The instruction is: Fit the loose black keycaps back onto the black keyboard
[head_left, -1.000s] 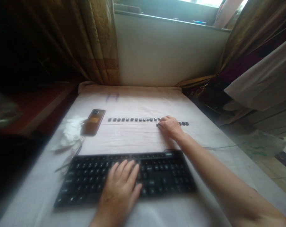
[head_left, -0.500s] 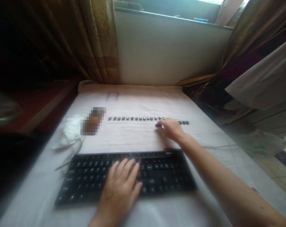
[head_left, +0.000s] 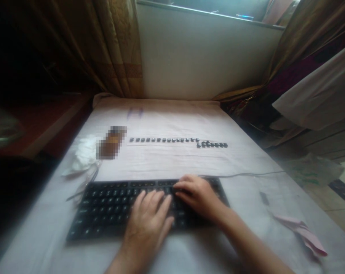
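Resting left hand point(head_left: 149, 222): fingers spread flat, palm down, on keyboard point(head_left: 104, 207), holding nothing.
Right hand point(head_left: 199, 196): fingers curled, tips on top keys; any pinch hidden.
Keycap row point(head_left: 175, 140): beyond fingertips, on bench point(head_left: 161, 163).

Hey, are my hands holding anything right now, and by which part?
Left hand lies flat on the black keyboard, gripping nothing. Right hand curls onto it too; whether it pinches anything cannot be told.
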`<state>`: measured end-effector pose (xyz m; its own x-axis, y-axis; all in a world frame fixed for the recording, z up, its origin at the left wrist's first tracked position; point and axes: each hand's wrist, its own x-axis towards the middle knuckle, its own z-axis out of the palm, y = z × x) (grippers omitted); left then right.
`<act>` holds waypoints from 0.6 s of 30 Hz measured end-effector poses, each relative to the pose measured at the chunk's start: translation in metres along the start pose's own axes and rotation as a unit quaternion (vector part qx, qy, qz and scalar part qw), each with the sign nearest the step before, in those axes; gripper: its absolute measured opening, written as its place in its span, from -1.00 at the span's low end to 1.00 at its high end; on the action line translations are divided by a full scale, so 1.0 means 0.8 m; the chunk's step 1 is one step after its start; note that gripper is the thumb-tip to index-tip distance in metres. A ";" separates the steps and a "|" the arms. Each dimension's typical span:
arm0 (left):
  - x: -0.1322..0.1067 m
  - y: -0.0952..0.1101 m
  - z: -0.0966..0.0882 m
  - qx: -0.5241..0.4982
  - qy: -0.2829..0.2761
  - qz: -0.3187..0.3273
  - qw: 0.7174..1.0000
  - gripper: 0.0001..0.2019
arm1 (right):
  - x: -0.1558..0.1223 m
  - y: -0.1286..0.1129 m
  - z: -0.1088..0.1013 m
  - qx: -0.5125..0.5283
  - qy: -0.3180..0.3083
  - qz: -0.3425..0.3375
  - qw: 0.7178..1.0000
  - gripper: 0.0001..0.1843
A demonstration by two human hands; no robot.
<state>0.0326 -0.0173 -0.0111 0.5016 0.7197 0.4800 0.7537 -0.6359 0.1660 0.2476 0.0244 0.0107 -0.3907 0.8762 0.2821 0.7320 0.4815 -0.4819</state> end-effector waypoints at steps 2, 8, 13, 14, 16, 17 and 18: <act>0.002 0.002 0.001 -0.002 -0.005 0.001 1.000 -0.66 | -0.001 0.002 0.003 -0.003 0.006 0.001 1.000 -0.87; 0.011 0.003 0.003 -0.002 -0.024 -0.001 1.000 -0.61 | -0.007 0.004 0.014 -0.025 0.039 -0.005 0.999 -0.85; 0.011 0.006 0.005 -0.002 -0.037 -0.012 0.999 -0.60 | -0.011 0.005 0.014 -0.014 0.061 -0.018 0.998 -0.84; 0.010 0.006 0.006 -0.004 -0.038 -0.016 0.999 -0.60 | -0.012 0.006 0.013 -0.006 0.065 -0.017 0.998 -0.83; 0.009 0.006 0.007 -0.008 -0.037 -0.022 0.999 -0.59 | -0.016 0.007 0.008 0.006 0.076 -0.012 0.997 -0.82; 0.009 0.006 0.007 -0.008 -0.036 -0.019 0.999 -0.59 | -0.019 0.008 0.006 0.009 0.085 -0.010 0.996 -0.82; 0.009 0.005 0.007 -0.007 -0.036 -0.017 0.999 -0.59 | -0.021 0.009 0.005 0.011 0.094 -0.009 0.995 -0.82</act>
<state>0.0419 -0.0133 -0.0121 0.5063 0.7585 0.4102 0.7643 -0.6150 0.1939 0.2572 0.0133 -0.0004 -0.2910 0.8493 0.4404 0.7127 0.4995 -0.4925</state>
